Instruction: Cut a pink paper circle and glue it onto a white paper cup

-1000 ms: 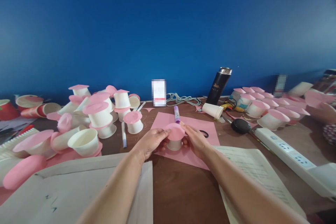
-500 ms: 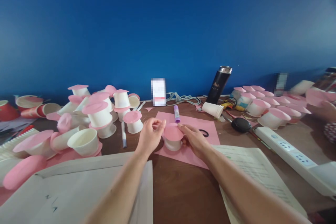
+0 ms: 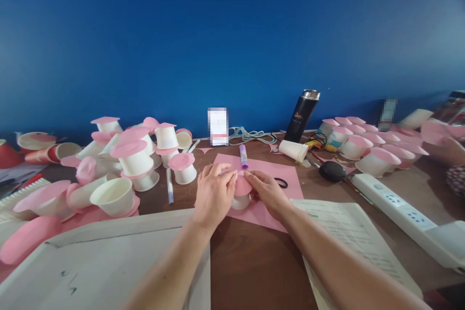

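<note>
A pink paper disc [image 3: 242, 187] lies on top of an upturned white paper cup [image 3: 241, 202] in front of me. My left hand [image 3: 216, 196] covers the disc's left side, thumb and fingers closed at its far edge. From the right, my right hand [image 3: 267, 191] pinches the disc's edge, thumb on top, other fingers mostly hidden beside the cup. Under the cup is a pink paper sheet [image 3: 288, 193]. On that sheet rest a purple glue stick [image 3: 243, 157], just beyond my fingertips, and a black ring [image 3: 281, 183] to the right.
Many cups with pink discs [image 3: 131, 147] crowd the left; more [image 3: 358, 145] stand right. White papers [image 3: 145, 261], a printed booklet [image 3: 348, 232] and a power strip [image 3: 399, 208] lie nearer. Behind are a phone [image 3: 218, 126] and black flask [image 3: 301, 116]. Another person's hand [image 3: 452, 152] shows far right.
My left hand has moved right, from beside the disc onto its left side, its fingertips meeting my right thumb. My right hand stays at the disc's right edge.
</note>
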A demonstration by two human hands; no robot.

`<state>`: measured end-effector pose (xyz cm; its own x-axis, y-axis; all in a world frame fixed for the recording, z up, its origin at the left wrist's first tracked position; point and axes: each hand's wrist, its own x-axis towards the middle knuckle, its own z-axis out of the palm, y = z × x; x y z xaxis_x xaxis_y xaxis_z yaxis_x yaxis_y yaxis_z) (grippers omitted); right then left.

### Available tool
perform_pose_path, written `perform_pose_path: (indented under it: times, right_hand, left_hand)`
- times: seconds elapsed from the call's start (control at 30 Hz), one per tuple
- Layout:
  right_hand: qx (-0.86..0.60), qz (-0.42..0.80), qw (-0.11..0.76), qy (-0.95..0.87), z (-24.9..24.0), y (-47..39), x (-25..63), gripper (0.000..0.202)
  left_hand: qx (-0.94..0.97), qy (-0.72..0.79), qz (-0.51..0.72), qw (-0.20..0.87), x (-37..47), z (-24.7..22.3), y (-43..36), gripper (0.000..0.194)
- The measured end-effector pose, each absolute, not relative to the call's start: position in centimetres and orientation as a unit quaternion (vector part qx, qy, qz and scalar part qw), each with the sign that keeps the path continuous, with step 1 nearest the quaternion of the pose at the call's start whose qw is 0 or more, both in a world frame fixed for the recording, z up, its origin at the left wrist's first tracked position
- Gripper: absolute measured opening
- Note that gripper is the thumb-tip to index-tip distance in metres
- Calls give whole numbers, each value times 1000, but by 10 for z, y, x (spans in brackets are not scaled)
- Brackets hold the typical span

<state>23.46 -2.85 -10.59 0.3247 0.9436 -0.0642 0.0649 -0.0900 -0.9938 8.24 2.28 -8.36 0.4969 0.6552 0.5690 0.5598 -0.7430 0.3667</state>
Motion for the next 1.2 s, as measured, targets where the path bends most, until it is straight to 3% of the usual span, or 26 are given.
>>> perform_pose_path:
  times: [0.17, 0.3, 0.5, 1.2]
  right_hand:
    - [-641, 136, 508, -559, -99, -37, 235, 37]
    - [-620, 20, 435, -653, -93, -42, 232, 31]
    - [-636, -17, 391, -664, -94, -42, 230, 34]
    - [-633, -53, 371, -677, -101, -45, 227, 33]
  left_hand:
    - [863, 350, 356, 74, 82, -84, 23, 28]
    - [864, 357, 347, 80, 82, -84, 22, 28]
    - [868, 356, 337, 75, 82, -82, 20, 25]
    - [870, 351, 343, 52, 82, -87, 21, 28]
